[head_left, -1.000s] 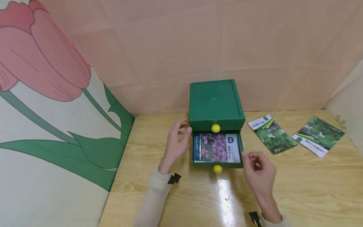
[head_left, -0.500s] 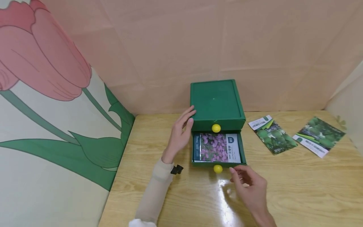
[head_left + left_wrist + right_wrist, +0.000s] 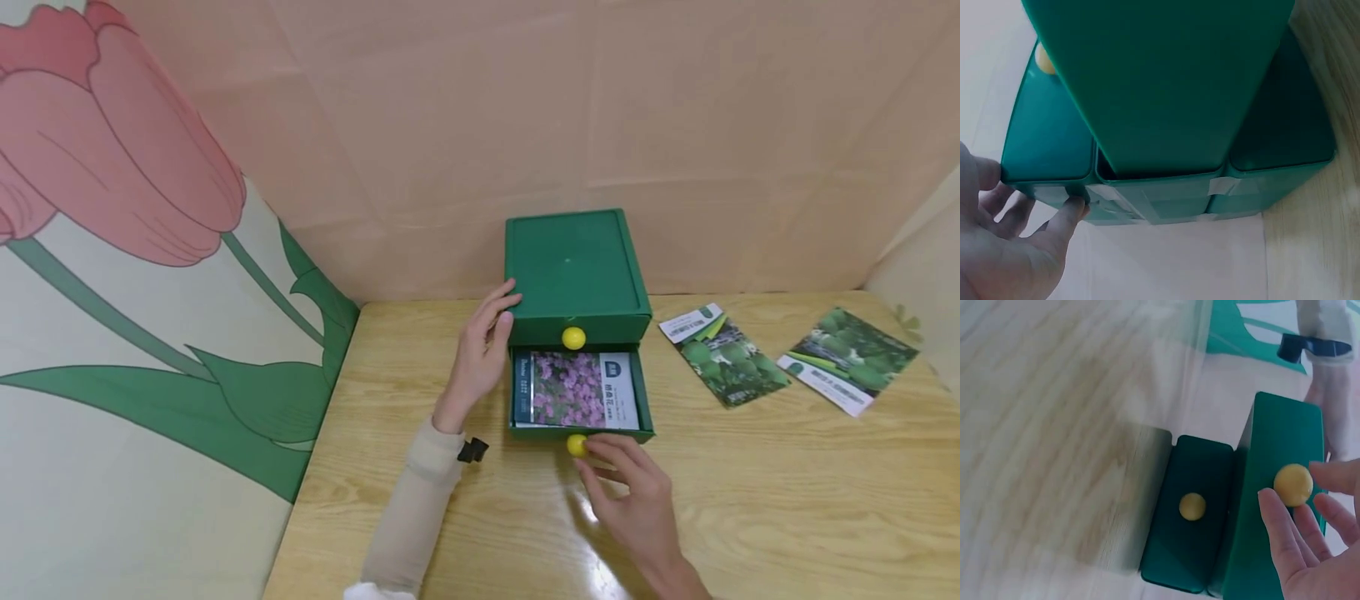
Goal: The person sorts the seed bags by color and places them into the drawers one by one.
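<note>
A green drawer cabinet (image 3: 570,258) stands near the back of the table, its middle drawer (image 3: 647,400) pulled out. Inside lies a seed packet (image 3: 567,390) with a pink-flower picture. My left hand (image 3: 476,354) rests at the cabinet's left front corner, fingers on the top; in the left wrist view its thumb touches the side wall. At the pulled-out drawer's front, my right hand (image 3: 633,500) pinches the yellow drawer knob (image 3: 1293,485) between thumb and fingers. Another yellow knob (image 3: 573,337) sits on the top drawer. The right wrist view also shows the bottom drawer (image 3: 1188,550), pushed in.
Two seed packets with green pictures lie on the table right of the cabinet: a nearer packet (image 3: 727,358) and a farther packet (image 3: 851,358). A pink cloth wall (image 3: 450,150) rises behind, and a tulip-printed panel (image 3: 150,333) borders the left.
My right hand has moved from the drawer's right side, around the front, leftward to its knob. My left hand has shifted up, its fingers now on the cabinet top. The drawer looks unmoved.
</note>
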`<state>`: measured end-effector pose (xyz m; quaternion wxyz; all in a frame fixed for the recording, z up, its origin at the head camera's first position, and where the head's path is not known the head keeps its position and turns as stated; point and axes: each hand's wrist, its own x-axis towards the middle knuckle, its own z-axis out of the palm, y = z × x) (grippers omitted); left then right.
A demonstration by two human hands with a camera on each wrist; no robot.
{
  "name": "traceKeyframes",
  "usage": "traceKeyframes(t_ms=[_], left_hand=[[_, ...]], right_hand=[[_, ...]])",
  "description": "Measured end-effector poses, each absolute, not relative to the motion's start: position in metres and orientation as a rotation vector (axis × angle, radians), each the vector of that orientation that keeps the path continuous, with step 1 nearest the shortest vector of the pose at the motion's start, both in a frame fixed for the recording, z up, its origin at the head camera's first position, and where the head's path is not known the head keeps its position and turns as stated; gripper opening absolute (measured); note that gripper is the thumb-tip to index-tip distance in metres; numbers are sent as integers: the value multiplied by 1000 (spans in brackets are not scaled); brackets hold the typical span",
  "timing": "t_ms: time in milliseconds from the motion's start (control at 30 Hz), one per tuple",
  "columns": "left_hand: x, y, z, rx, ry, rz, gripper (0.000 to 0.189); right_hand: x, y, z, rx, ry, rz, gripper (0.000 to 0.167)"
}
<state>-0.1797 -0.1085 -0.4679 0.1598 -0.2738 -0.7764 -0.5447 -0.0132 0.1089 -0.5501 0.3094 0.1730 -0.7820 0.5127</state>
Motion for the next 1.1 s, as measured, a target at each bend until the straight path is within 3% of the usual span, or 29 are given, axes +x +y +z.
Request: traceKeyframes(t_ms=[467,1100], left_hand=[[-181,-106,-473,-788,-2183,-1535,38],[-180,-106,-474,-794,-2175,-1535,36]], right_hand=[[-20,104,-551,365,-2137,1268,28],[-25,103,-549,373,-2105,1256,27]])
